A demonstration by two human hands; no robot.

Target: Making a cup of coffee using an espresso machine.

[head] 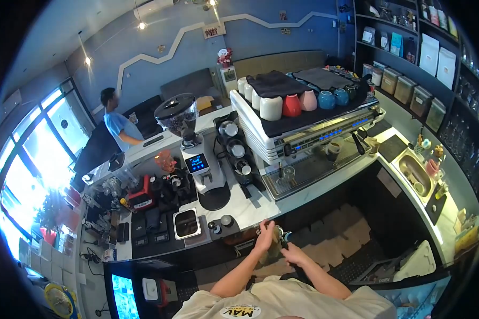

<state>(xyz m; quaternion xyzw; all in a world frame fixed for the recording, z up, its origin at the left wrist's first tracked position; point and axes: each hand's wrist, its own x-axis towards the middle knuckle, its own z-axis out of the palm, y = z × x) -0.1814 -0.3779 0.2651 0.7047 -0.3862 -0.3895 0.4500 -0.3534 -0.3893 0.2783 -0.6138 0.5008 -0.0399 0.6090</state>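
Observation:
Close in front of my body, below the counter's front edge, my right hand [295,254] is closed on the dark handle of a portafilter [286,236]. My left hand [266,235] is at the portafilter's head with a brownish cloth [274,244]; how its fingers grip the cloth is partly hidden. Ahead on the counter stands a coffee grinder [201,159] with beans in its hopper. To its right is a white espresso machine [259,137] with cups on top. A small glass [288,174] stands on its drip tray [277,190].
A steel container [187,223] and tampers [226,220] sit near the counter's front edge. A sink [417,175] lies at the right. Shelves [407,58] hold bags and bins. Beyond the counter stands a person in a blue shirt [121,125].

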